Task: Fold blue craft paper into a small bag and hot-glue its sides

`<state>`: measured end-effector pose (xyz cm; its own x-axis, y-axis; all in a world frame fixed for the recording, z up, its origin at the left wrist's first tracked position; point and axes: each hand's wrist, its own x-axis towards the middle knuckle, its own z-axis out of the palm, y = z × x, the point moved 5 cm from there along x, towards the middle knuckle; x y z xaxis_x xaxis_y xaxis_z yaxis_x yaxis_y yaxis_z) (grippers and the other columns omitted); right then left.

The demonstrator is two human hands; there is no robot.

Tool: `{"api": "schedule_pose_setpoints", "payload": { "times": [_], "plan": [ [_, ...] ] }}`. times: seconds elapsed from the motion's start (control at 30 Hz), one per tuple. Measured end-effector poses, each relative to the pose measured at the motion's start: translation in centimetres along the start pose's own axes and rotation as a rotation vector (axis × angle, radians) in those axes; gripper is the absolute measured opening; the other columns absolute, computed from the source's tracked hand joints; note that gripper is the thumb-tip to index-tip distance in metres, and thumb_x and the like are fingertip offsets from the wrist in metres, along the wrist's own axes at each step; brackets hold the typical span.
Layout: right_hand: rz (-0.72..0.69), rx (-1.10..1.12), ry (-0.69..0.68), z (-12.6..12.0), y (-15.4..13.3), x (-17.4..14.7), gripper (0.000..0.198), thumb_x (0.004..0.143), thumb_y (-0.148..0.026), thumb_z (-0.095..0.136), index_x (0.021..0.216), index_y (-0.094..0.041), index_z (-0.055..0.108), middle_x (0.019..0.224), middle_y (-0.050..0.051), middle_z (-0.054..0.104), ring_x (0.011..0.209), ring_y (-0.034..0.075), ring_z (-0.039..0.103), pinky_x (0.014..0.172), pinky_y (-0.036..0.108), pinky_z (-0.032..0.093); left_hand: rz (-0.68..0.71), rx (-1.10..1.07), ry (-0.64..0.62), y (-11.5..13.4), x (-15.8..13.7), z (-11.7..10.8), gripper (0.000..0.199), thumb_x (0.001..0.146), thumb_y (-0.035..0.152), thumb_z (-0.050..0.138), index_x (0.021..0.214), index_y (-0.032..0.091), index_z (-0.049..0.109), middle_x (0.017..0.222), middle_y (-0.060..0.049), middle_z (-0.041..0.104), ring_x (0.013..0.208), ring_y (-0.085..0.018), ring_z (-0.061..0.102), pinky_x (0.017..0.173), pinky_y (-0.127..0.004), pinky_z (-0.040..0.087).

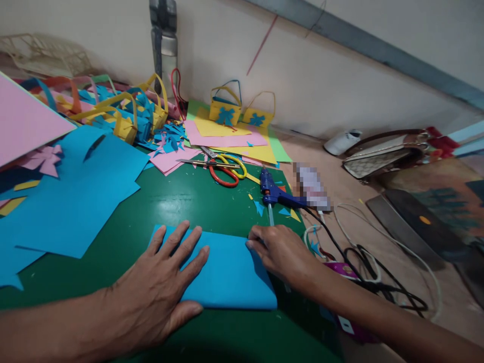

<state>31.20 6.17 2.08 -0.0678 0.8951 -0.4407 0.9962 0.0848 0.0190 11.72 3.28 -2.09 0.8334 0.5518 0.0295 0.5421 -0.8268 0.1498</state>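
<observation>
Left hand (163, 276) lies spread on blue paper (230, 275); right hand (279, 251) curls at its corner, grip indeterminate, left of illegible label (345, 325).

You have two hands, your left hand (162, 280) and your right hand (282, 252), one folded blue sheet (229, 277), one glue gun (278, 194), two pairs of scissors (217, 164), one handbag (383, 159), and two yellow paper bags (226, 112) with blue bows by the wall (310, 91).

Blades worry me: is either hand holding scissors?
No, the left hand and right hand touch folded blue paper, and the scissors lie beyond.
</observation>
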Motion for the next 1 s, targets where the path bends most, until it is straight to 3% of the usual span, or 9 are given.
{"api": "schedule_pose_setpoints", "payload": {
  "times": [0.37, 0.57, 0.73, 0.8, 0.87, 0.97, 1.0],
  "plan": [
    [0.007, -0.048, -0.025, 0.0, -0.1, 0.2, 0.018, 0.088, -0.021, 0.049, 0.077, -0.016, 0.062, 0.068, 0.006, 0.064, 0.066, 0.017, 0.061, 0.052, 0.025, 0.024, -0.012, -0.028, -0.026, -0.1, 0.1, 0.1, 0.062, 0.09, 0.055, 0.037, 0.143, 0.023, 0.03, 0.151, -0.015, 0.021, 0.136, -0.044, 0.012, 0.098, -0.066, 0.024],
    [0.017, -0.053, -0.051, 0.0, -0.2, 0.2, 0.018, 0.089, -0.022, 0.048, 0.079, -0.016, 0.062, 0.072, 0.006, 0.066, 0.072, 0.019, 0.063, 0.054, 0.025, 0.026, 0.001, -0.069, -0.111, -0.1, 0.1, 0.1, 0.062, 0.091, 0.054, 0.033, 0.145, 0.025, 0.024, 0.153, -0.007, 0.019, 0.136, -0.044, 0.007, 0.099, -0.068, 0.023],
    [0.022, -0.149, -0.03, -0.1, -0.3, 0.1, 0.018, 0.089, -0.022, 0.047, 0.082, -0.017, 0.063, 0.073, 0.006, 0.068, 0.071, 0.021, 0.064, 0.05, 0.027, 0.024, 0.032, -0.11, -0.153, 0.1, 0.3, -0.7, 0.064, 0.087, 0.058, 0.041, 0.144, 0.037, 0.021, 0.153, -0.009, 0.018, 0.135, -0.05, 0.006, 0.092, -0.076, 0.021],
    [0.001, -0.249, 0.043, 0.1, -0.4, -0.2, 0.018, 0.089, -0.022, 0.048, 0.081, -0.018, 0.064, 0.068, 0.006, 0.067, 0.064, 0.021, 0.064, 0.047, 0.027, 0.023, 0.058, -0.136, -0.181, 0.2, 0.4, -1.0, 0.066, 0.085, 0.063, 0.039, 0.143, 0.036, 0.024, 0.152, -0.013, 0.018, 0.133, -0.053, 0.006, 0.089, -0.079, 0.02],
    [-0.086, -0.372, 0.225, 0.2, -1.0, -0.7, 0.018, 0.087, -0.016, 0.047, 0.081, -0.018, 0.064, 0.068, 0.006, 0.067, 0.059, 0.021, 0.063, 0.045, 0.028, 0.026, 0.078, -0.164, -0.196, 0.2, 0.4, -1.3, 0.071, 0.083, 0.07, 0.034, 0.144, 0.033, 0.025, 0.151, -0.016, 0.017, 0.132, -0.055, 0.004, 0.087, -0.08, 0.019],
    [-0.456, -0.552, 0.673, 0.6, -2.9, -2.1, 0.032, 0.081, -0.001, 0.039, 0.095, -0.015, 0.065, 0.088, 0.012, 0.069, 0.079, 0.024, 0.064, 0.059, 0.031, 0.041, 0.106, -0.206, -0.179, -0.1, 0.4, -1.5, 0.078, 0.08, 0.075, 0.028, 0.145, 0.03, 0.022, 0.15, -0.019, 0.018, 0.132, -0.056, 0.002, 0.086, -0.081, 0.018],
    [-0.566, -0.569, 0.749, 1.0, -3.3, -2.4, 0.034, 0.08, 0.0, 0.038, 0.097, -0.014, 0.064, 0.087, 0.012, 0.068, 0.08, 0.025, 0.063, 0.063, 0.033, 0.043, 0.112, -0.215, -0.165, -0.2, 0.3, -1.5, 0.08, 0.08, 0.075, 0.027, 0.145, 0.029, 0.021, 0.15, -0.019, 0.018, 0.131, -0.056, 0.002, 0.086, -0.081, 0.018]
  ]
}}
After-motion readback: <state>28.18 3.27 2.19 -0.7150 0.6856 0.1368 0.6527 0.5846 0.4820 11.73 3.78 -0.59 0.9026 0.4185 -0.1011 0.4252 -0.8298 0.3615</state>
